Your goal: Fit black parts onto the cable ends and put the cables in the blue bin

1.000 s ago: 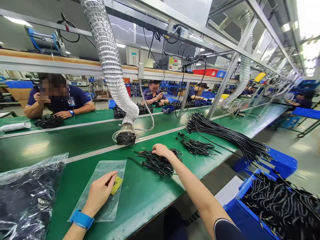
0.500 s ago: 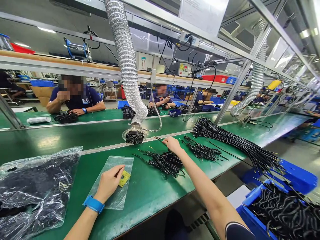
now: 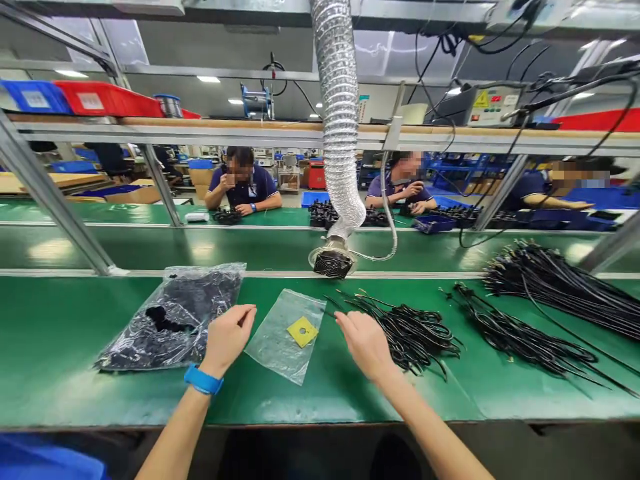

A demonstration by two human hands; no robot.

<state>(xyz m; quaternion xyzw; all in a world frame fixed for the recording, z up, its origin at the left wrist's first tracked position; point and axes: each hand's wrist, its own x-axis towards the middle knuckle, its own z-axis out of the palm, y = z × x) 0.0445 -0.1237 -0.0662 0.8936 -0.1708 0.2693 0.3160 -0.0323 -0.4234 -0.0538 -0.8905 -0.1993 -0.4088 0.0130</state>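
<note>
My left hand (image 3: 227, 339), a blue band at its wrist, is held in a pinch at the right edge of a clear bag of black parts (image 3: 165, 320). Whatever its fingertips hold, if anything, is hidden. To its right lies a flat clear plastic bag (image 3: 277, 357) with a yellow square pad (image 3: 302, 331), which has a dark hole in its middle. My right hand (image 3: 365, 341) is closed on a thin black cable (image 3: 334, 303), whose end sticks out past the fingers. Just beside that hand is a loose pile of black cables (image 3: 417, 333).
A second cable bunch (image 3: 520, 333) and a long cable bundle (image 3: 575, 287) lie at the right. A ribbed metal duct (image 3: 340, 113) hangs to a round fan intake (image 3: 333, 260) above the bench. Co-workers (image 3: 245, 183) sit across. A blue bin (image 3: 50, 457) stands lower left.
The view has swung left and levelled. My right hand has come nearer my left, bringing the cable from beyond the pile. My left hand has moved left, off the bag with the yellow pad.
</note>
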